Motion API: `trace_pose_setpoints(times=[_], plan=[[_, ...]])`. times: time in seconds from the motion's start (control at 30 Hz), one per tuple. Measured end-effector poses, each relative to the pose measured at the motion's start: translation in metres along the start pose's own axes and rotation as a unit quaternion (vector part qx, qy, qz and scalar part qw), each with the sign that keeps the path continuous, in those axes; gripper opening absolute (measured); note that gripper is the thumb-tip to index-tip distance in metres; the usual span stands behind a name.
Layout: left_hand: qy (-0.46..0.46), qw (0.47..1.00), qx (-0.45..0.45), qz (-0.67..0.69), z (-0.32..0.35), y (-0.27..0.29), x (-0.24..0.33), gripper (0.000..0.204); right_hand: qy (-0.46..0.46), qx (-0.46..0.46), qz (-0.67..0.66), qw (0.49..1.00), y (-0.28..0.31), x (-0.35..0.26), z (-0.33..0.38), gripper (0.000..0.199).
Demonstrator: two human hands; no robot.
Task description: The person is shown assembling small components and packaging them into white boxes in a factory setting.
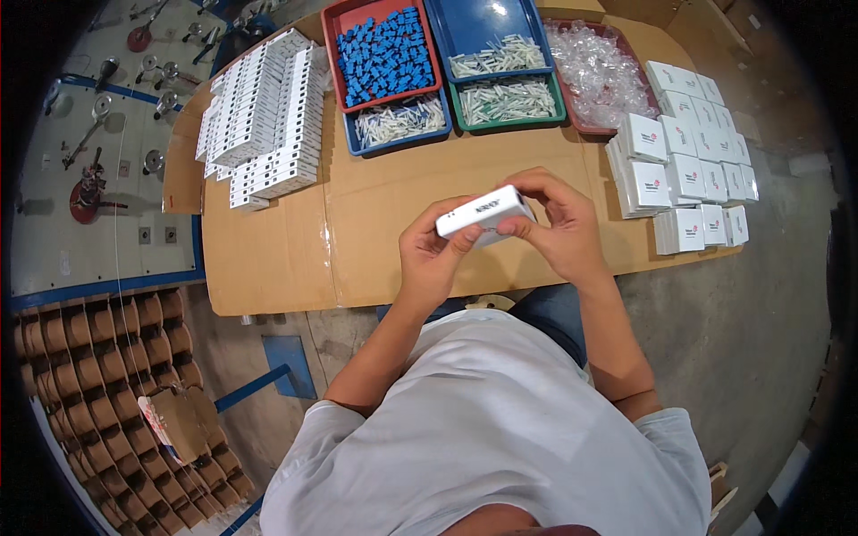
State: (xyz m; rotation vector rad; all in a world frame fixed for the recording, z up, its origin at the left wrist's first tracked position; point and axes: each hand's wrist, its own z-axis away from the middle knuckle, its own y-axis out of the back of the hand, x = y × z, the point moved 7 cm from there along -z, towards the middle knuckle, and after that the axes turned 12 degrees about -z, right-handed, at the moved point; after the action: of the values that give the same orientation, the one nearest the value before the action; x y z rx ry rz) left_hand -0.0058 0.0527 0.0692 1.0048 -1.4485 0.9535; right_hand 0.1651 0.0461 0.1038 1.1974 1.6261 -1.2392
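Between my two hands, above the near part of the cardboard-covered table [393, 241], is a small white box [483, 213] with dark print along its narrow side. My left hand [432, 246] grips its left end, thumb on the near edge. At the other end, my right hand [563, 223] pinches the box between thumb and fingers, near a dark spot at its corner. What lies inside the box cannot be seen.
Stacked white boxes [268, 116] stand at the left; more white box stacks [702, 165] at the right. Along the back are a red tray [331, 40] of blue pieces, blue and green trays [559, 114] of pale sticks, and a red tray [585, 125] of clear plastic pieces. A cardboard divider [98, 384] is lower left.
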Motion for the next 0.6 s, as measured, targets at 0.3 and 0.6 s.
trace_pose_setpoints(times=[0.3,0.6], plan=[[0.016,0.998,0.034,0.057,-0.013,0.007,0.007,0.04,-0.126,0.051,-0.11,0.985,0.011,0.04,0.023,0.034],[0.047,0.99,0.115,-0.063,-0.006,0.019,-0.034,0.03,-0.156,0.127,-0.097,0.975,0.015,0.082,0.022,0.042]])
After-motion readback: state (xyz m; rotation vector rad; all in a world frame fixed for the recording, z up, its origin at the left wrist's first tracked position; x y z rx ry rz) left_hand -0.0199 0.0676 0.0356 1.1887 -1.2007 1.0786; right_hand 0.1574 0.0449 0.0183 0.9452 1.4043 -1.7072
